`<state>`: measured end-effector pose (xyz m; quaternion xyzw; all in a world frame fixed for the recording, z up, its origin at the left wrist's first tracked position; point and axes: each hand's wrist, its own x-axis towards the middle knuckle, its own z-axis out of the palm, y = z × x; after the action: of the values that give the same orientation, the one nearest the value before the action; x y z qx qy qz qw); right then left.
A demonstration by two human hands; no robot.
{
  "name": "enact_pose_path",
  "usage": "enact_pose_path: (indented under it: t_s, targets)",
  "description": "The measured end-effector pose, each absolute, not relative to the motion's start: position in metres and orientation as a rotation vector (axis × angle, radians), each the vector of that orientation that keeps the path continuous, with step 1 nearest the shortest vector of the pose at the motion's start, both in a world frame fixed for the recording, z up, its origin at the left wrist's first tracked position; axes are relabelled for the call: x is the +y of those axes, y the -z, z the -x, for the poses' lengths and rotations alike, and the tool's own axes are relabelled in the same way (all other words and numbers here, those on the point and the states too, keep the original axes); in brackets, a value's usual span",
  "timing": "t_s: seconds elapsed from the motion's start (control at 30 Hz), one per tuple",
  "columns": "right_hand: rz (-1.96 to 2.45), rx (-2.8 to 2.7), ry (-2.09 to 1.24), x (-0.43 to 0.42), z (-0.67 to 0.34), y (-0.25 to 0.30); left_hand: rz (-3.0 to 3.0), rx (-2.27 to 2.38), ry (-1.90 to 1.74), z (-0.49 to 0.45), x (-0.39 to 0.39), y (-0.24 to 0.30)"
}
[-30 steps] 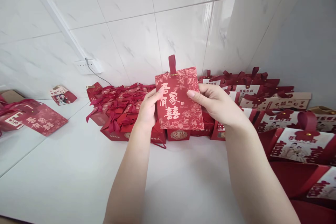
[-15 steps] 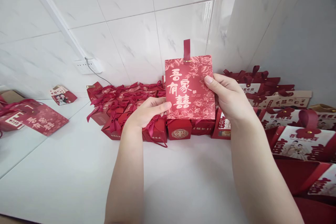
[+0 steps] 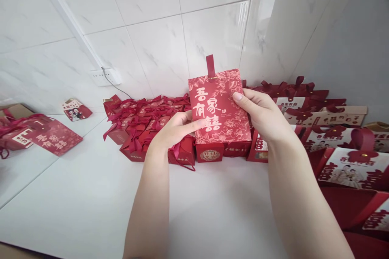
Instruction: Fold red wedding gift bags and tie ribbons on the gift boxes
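Observation:
I hold a flat red gift bag (image 3: 220, 107) upright in front of me; it has white characters, a floral print and a red loop handle on top. My left hand (image 3: 173, 129) pinches its lower left edge, thumb on the front. My right hand (image 3: 264, 115) grips its right edge, thumb across the front. Behind and below the bag lies a cluster of small red ribbon-tied boxes (image 3: 142, 123) on the white surface (image 3: 91, 198).
Larger red-and-white gift bags (image 3: 343, 158) with photos and red handles crowd the right side. A white tiled wall (image 3: 188, 28) stands behind, with a power socket (image 3: 105, 77) and cable. The glossy wall at left mirrors red bags (image 3: 50, 139).
The bag moved right and up from one second ago, then dropped slightly and tilted. My left hand slid from its left side down to the lower left edge.

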<state>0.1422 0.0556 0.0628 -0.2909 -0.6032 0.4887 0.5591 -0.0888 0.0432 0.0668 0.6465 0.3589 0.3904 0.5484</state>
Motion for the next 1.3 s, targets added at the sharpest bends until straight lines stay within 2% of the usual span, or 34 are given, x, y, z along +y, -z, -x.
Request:
enact_pose_path:
  t_s: [0.3, 0.53, 0.73, 1.3]
  targets:
    - [0.729, -1.488, -1.093, 0.055, -0.136, -0.064, -1.551, 0.864, -0.943, 0.095, 0.046, -0.063]
    - [1.006, -1.664, -0.746, 0.064, -0.157, -0.060, -1.627, 0.980, -0.989, 0.097, 0.046, -0.066]
    - [0.985, -2.069, -1.209, 0.069, -0.171, -0.056, -1.637, 1.009, -0.902, 0.099, 0.050, -0.063]
    - [0.905, -2.078, -1.487, 0.079, -0.174, -0.045, -1.608, 1.045, -0.718, 0.104, 0.059, -0.053]
